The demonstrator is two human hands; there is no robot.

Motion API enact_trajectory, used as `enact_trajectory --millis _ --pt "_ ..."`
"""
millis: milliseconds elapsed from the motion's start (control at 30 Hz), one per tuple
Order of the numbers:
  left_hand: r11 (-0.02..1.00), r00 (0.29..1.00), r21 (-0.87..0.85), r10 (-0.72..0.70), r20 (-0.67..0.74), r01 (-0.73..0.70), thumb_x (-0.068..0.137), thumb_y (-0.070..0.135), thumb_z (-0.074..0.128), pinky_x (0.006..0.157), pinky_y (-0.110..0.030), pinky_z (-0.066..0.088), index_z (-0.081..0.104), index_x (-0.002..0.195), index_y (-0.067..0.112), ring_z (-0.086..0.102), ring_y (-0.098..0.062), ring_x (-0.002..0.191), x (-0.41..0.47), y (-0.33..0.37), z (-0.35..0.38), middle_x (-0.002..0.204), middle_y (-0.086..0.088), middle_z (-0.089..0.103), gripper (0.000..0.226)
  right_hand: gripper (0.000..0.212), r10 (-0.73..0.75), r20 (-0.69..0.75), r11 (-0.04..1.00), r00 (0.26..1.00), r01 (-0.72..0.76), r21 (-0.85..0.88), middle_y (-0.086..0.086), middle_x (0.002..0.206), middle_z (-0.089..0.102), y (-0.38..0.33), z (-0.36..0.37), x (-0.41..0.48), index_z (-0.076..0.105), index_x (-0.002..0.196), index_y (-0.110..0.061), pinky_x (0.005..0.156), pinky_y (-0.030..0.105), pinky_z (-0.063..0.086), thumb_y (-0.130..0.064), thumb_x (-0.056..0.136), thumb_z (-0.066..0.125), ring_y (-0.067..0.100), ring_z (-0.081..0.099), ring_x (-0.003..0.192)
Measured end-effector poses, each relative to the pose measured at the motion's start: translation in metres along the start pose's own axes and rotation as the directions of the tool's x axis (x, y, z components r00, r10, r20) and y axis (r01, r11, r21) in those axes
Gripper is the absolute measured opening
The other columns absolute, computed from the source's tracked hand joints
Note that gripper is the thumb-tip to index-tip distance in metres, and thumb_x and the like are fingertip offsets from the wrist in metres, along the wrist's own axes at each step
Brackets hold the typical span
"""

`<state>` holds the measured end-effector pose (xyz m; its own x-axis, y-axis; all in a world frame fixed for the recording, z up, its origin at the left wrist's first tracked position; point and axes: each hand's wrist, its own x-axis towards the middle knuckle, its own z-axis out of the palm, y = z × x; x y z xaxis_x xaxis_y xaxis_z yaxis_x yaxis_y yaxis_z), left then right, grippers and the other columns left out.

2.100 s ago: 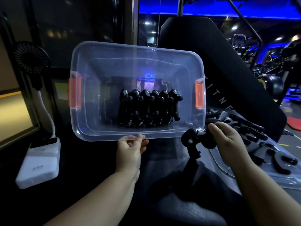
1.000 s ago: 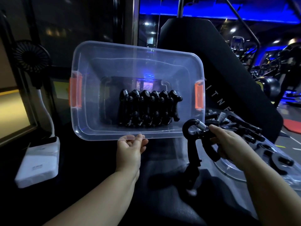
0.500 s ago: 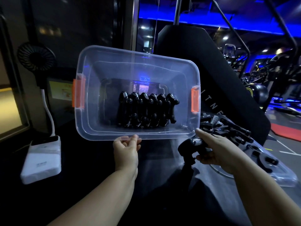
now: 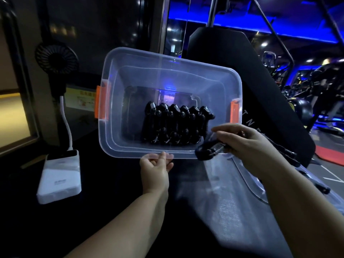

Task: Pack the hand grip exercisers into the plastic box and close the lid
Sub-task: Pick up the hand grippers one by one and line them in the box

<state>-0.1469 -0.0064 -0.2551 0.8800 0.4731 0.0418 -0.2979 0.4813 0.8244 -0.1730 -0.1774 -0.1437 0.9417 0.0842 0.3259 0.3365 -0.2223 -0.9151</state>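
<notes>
Head view: one camera, looking down over both forearms at the desk [image 4: 111, 187].
Plastic box [image 4: 186, 75]: clear, tipped up so its open mouth faces the camera, and the lid is off.
Latches: an orange latch [image 4: 100, 104] on the box's left end and another [image 4: 234, 111] on its right end.
Left hand [image 4: 155, 169]: at the middle of the box's near rim, and its fingers [image 4: 163, 157] curl up over that rim and hold it.
Packed row [image 4: 176, 125]: black hand grip exercisers stand side by side inside the box, on its floor, towards the right end.
Right hand [image 4: 247, 142]: at the box's near right corner, gripping one more exerciser.
Held exerciser [image 4: 208, 150]: black with a metal spring, right at the box's rim, blurred.
Right fingers [image 4: 223, 130]: wrapped round that exerciser, one reaching just past the rim.
Lid [image 4: 249, 181]: clear, lying flat on the desk just right of the box, partly under the right forearm.
Power bank [image 4: 59, 175]: white, on the desk left of the box.
Fan [image 4: 55, 58]: small and black, up behind the box's left end.
</notes>
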Motion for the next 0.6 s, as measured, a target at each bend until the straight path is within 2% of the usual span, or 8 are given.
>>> enact_trajectory --millis 33,100,167,233,300,467,600 --pt "1.0 1.0 -0.001 -0.007 0.01 0.007 0.098 0.012 0.048 0.07 -0.025 0.055 0.042 0.101 0.008 0.069 -0.016 0.079 0.001 -0.001 0.0 0.086 -0.013 0.069 0.008 0.012 -0.045 0.012 0.998 0.999 0.046 -0.049 0.01 0.107 0.067 0.0 0.005 0.007 0.074 0.094 -0.015 0.066 0.019 0.05 -0.014 0.082 0.071 0.012 0.064 0.084" --pt "1.0 0.999 -0.016 -0.02 0.027 0.021 0.099 0.015 0.046 0.07 -0.026 0.054 0.042 0.102 0.008 0.07 -0.017 0.082 0.001 -0.002 -0.001 0.088 -0.014 0.069 0.009 0.015 -0.122 0.056 0.98 0.991 0.129 -0.151 0.001 0.115 0.062 0.002 0.016 0.023 0.075 0.091 -0.022 0.08 0.02 0.05 -0.017 0.077 0.076 0.01 0.063 0.1" --pt "0.998 0.999 -0.046 -0.033 0.02 0.034 0.101 0.019 0.041 0.071 -0.028 0.052 0.042 0.098 0.012 0.069 -0.019 0.082 0.001 -0.002 -0.001 0.087 -0.013 0.069 0.008 0.018 -0.168 0.091 0.943 0.982 0.187 -0.274 -0.003 0.117 0.058 0.007 0.027 0.04 0.076 0.09 -0.026 0.09 0.015 0.045 -0.021 0.073 0.081 0.005 0.058 0.106" --pt "0.996 0.999 -0.077 -0.051 0.003 0.051 0.103 0.023 0.036 0.071 -0.03 0.052 0.042 0.095 0.017 0.068 -0.02 0.08 0.001 -0.001 0.0 0.083 -0.011 0.069 0.011 0.023 -0.22 0.106 0.869 0.97 0.245 -0.429 -0.007 0.115 0.055 0.012 0.04 0.055 0.076 0.092 -0.024 0.086 0.001 0.036 -0.025 0.07 0.083 -0.002 0.055 0.101" --pt "0.992 0.997 -0.108 -0.072 -0.003 0.071 0.104 0.023 0.032 0.071 -0.031 0.051 0.041 0.095 0.019 0.067 -0.02 0.078 0.0 0.001 0.001 0.082 -0.011 0.068 0.013 0.032 -0.276 0.135 0.767 0.952 0.302 -0.566 -0.009 0.11 0.05 0.017 0.054 0.068 0.076 0.096 -0.022 0.081 -0.004 0.029 -0.029 0.066 0.086 -0.001 0.051 0.097" --pt "0.981 0.997 -0.181 -0.072 -0.008 0.069 0.103 0.022 0.032 0.068 -0.031 0.049 0.041 0.091 0.018 0.065 -0.018 0.068 0.0 0.001 0.004 0.067 -0.006 0.066 0.016 0.035 -0.34 0.274 0.615 0.9 0.433 -0.659 -0.008 0.107 0.043 0.026 0.08 0.093 0.077 0.093 -0.02 0.083 0.008 0.033 -0.033 0.062 0.088 0.006 0.048 0.097" --pt "0.978 0.997 -0.197 -0.071 -0.013 0.067 0.103 0.017 0.032 0.064 -0.029 0.048 0.041 0.091 0.016 0.065 -0.018 0.064 0.002 0.0 0.004 0.063 -0.006 0.065 0.016 0.037 -0.349 0.407 0.524 0.844 0.535 -0.662 -0.004 0.114 0.046 0.03 0.101 0.106 0.076 0.096 -0.02 0.09 0.026 0.045 -0.034 0.064 0.087 0.015 0.053 0.103"
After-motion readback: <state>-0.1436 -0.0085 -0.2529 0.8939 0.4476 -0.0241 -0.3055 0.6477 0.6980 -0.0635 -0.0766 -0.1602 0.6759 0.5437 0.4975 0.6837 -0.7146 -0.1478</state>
